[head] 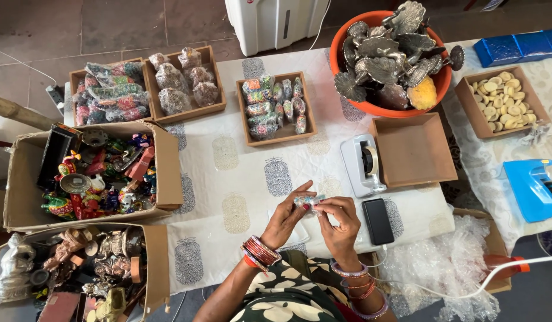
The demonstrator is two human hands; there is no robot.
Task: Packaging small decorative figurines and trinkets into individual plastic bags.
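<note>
From the head camera, a white tape dispenser point(361, 165) and a black phone point(378, 221) lie just right of the hands. One empty brown tray point(414, 152) sits beyond, with three filled trays point(276, 109) farther up the table. The left hand point(286, 219) and right hand point(338, 222) meet fingertip to fingertip, both pinching a small bubble-wrapped piece point(308, 202) above the patterned cloth point(228, 179).

Small wrapped item point(308, 201) mostly hidden between both hands' fingers, contents indiscernible.
</note>
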